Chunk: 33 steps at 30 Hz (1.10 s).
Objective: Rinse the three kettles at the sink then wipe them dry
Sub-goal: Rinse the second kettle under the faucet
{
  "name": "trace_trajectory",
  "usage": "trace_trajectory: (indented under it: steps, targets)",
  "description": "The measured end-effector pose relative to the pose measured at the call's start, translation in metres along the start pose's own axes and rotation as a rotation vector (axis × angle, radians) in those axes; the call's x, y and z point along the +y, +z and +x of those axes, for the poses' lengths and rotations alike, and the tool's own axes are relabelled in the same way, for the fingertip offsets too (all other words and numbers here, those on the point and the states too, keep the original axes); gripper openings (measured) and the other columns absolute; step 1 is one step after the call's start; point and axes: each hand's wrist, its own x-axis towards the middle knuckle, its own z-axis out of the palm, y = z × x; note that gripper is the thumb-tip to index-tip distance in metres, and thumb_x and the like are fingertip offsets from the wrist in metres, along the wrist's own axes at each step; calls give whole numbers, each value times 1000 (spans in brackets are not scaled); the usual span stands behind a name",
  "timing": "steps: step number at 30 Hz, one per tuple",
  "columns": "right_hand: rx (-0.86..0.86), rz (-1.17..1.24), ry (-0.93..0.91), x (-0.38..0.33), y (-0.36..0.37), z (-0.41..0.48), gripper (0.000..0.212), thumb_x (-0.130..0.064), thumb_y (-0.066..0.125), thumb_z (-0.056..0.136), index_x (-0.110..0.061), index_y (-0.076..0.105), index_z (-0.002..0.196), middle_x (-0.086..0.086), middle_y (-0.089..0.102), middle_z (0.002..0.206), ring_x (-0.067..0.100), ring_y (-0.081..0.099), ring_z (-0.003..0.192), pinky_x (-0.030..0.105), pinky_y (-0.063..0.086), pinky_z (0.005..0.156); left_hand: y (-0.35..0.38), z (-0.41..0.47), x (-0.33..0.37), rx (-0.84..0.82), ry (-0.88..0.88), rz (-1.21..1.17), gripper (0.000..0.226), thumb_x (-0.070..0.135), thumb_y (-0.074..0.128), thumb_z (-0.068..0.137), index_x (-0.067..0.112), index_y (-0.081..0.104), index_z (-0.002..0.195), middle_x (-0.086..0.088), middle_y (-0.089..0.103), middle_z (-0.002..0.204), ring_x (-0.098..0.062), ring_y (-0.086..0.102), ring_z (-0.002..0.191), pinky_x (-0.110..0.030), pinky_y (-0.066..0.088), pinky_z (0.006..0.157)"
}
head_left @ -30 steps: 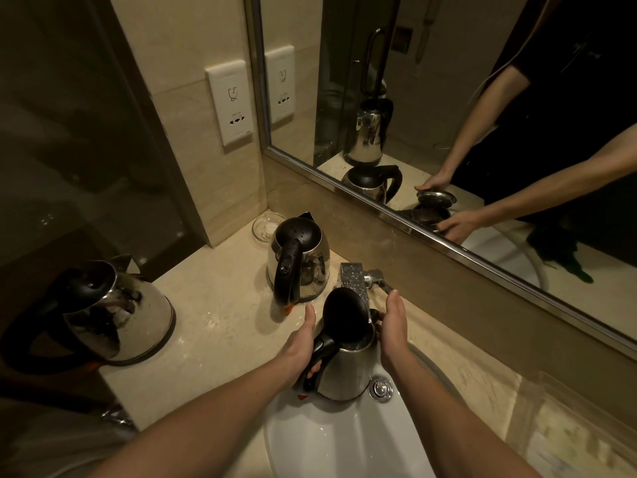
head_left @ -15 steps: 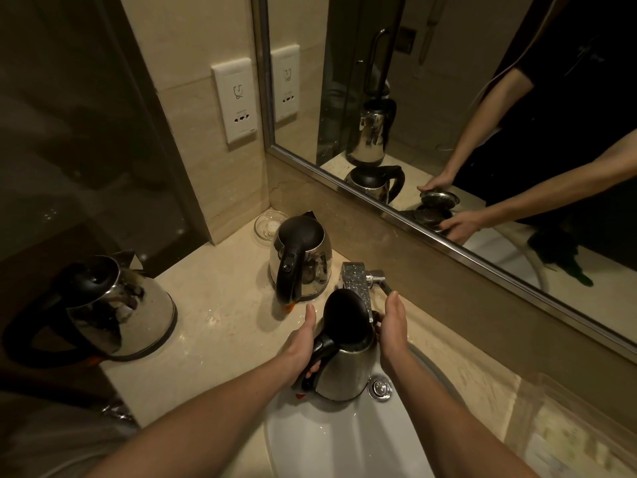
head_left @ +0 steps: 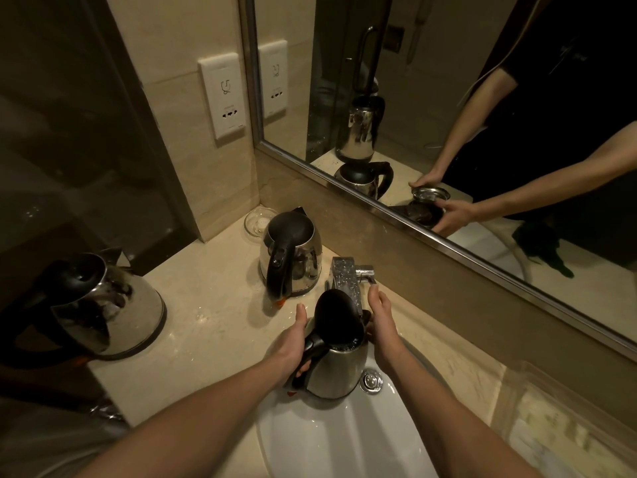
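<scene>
At the back edge of the sink [head_left: 344,443] we see both hands on one kettle [head_left: 339,370]. The left hand [head_left: 293,343] grips its black handle, fingers wrapped under the grip and thumb straight up beside the lid [head_left: 336,312]. The right hand [head_left: 381,326] cups the opposite side just below the rim, thumb pointing up. Its fingers are hidden behind the body in our view, though the mirror [head_left: 448,81] shows them curved round the steel. The kettle stands upright with its black lid flipped open, directly under the tap [head_left: 346,281]. We cannot tell whether water is running, nor whether the base rests on the basin. The drain plug [head_left: 371,381] sits just right of the kettle's base.

On the counter [head_left: 206,322], a second kettle [head_left: 293,257] stands near the back edge, just left of the tap, with its lid closed and its handle towards us. Behind it, in the back corner, lies a small glass dish [head_left: 258,222]. A third kettle [head_left: 103,305] stands at the left edge, well apart from the others, lid closed and spout pointing to the back. A white socket plate [head_left: 224,98] is on the wall above the corner.
</scene>
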Motion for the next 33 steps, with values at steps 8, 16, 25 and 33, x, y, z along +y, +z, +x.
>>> trace_trajectory:
  steps: [8, 16, 25, 33]
  targets:
    - [-192, -42, 39, 2, -12, -26, 107, -71, 55, 68, -32, 12, 159, 17, 29, 161, 38, 30, 146, 50, 26, 118, 1, -10, -12, 27, 3, -28, 106, 96, 15, 65, 6, 67, 82, -4, 50, 47, -16, 45, 36, -24, 37, 42]
    - [-173, -75, 15, 1, -14, -46, 116, -64, 75, 59, -33, 21, 157, 14, 39, 155, 37, 34, 143, 49, 27, 118, 3, -32, -16, -4, 1, -20, 95, 93, 12, 68, 9, 58, 67, -3, 46, 47, -15, 42, 38, -23, 34, 43]
    - [-102, -74, 26, 9, -10, -71, 90, -55, 72, 74, -26, 35, 151, 13, 46, 144, 37, 43, 134, 53, 31, 116, -13, -51, -29, 7, 13, -17, 92, 94, 11, 67, 12, 52, 69, -3, 44, 47, -14, 42, 37, -23, 34, 41]
    - [46, -45, 22, 10, 2, -81, 49, -38, 70, 88, -23, 52, 131, 13, 59, 129, 34, 54, 121, 43, 42, 102, -23, -62, -39, 3, 38, -59, 112, 93, 12, 77, 10, 60, 135, -3, 49, 48, -15, 46, 39, -21, 37, 40]
